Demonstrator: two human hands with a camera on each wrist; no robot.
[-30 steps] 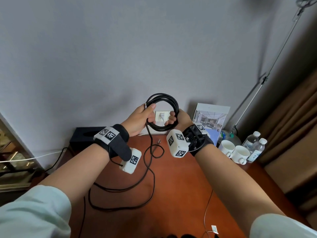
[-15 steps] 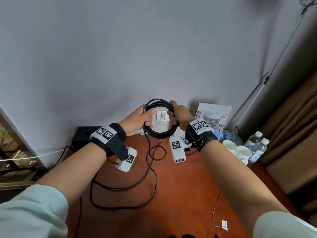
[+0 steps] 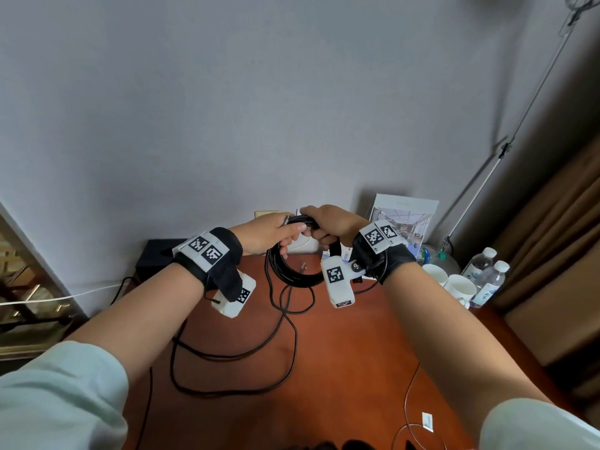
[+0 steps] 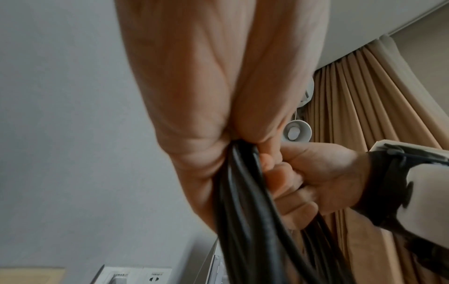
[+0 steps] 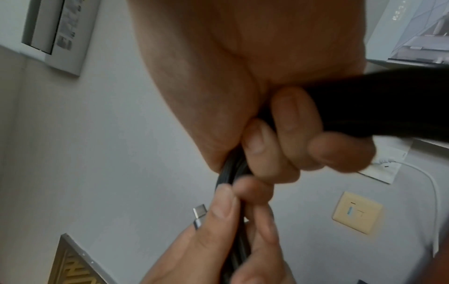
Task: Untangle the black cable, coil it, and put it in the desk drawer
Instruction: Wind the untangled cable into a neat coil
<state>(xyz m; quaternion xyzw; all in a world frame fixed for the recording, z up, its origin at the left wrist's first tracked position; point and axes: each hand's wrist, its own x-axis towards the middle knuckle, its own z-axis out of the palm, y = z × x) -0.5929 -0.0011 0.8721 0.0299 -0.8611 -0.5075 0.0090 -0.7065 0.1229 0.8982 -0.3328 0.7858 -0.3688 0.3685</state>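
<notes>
We are gripping the coiled black cable (image 3: 293,271) in both left hand (image 3: 264,233) and right hand (image 3: 331,224), above the reddish wooden desk (image 3: 350,345), its loose loops trailing toward 6 o'clock.

Plain grey wall (image 3: 227,108). Reddish-brown wooden desk (image 3: 350,358) set against it. Tan pleated curtain (image 3: 558,248) at right. White wall socket (image 5: 357,212). Framed picture (image 3: 402,222) leaning on wall. Black box (image 3: 156,258) at desk's back-left corner.

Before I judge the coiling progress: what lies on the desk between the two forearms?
In the head view, loose loops of the black cable lie on the desk, trailing from the coil held by left hand and right hand.
</notes>
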